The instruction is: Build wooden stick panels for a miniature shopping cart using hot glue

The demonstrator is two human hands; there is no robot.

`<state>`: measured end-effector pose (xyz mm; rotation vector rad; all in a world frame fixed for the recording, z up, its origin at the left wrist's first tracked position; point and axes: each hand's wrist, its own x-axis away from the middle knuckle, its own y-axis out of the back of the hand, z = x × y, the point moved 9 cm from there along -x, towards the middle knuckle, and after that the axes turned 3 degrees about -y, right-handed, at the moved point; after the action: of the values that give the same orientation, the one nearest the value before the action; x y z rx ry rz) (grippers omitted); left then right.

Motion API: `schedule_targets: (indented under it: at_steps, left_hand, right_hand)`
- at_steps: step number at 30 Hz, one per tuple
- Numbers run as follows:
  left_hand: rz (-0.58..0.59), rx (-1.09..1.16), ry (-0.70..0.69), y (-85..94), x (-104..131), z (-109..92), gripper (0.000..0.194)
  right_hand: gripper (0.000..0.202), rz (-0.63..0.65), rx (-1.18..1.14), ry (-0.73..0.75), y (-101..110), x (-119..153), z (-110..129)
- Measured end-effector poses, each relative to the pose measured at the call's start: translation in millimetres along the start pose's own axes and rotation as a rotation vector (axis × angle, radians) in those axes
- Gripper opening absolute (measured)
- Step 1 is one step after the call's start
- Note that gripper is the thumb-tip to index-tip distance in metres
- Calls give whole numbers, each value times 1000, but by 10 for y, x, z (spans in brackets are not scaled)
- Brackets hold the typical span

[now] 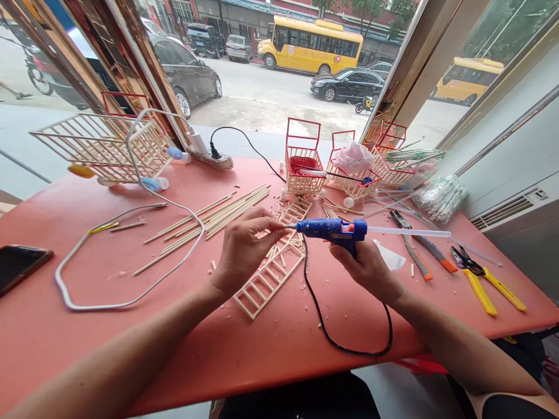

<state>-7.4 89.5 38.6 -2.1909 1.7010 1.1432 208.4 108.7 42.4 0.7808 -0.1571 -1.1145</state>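
My right hand (365, 266) is wrapped round the handle of a blue hot glue gun (329, 230), with a long clear glue stick (408, 231) sticking out of its back. The gun's nozzle points left at the fingertips of my left hand (247, 247). Thumb and forefinger there are pinched together; whatever is between them is too small to make out. Below the two hands, a ladder-shaped frame of thin wooden sticks (271, 279) lies flat on the table. Another ladder-like piece (300, 208) lies behind it, partly hidden by the gun.
On the pink table (183, 343) lie loose wooden sticks (213, 218), a white cable (131, 304), a phone (21, 267), utility knives (413, 250) and yellow-handled pliers (487, 285). Miniature stick carts (305, 174) stand at the back; a larger cart (117, 145) is left. The gun's black cord (321, 317) loops toward the front.
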Motion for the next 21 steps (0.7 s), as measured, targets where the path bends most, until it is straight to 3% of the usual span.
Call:
schedule_targets:
  at_steps: [12, 21]
  left_hand:
    - [-7, 26, 9, -2, 2, -11, 6]
    - [-8, -20, -1, 11, 1, -6, 9]
  right_hand:
    - [29, -23, 1, -3, 18, -30, -17]
    - [37, -14, 5, 0, 1, -1, -40]
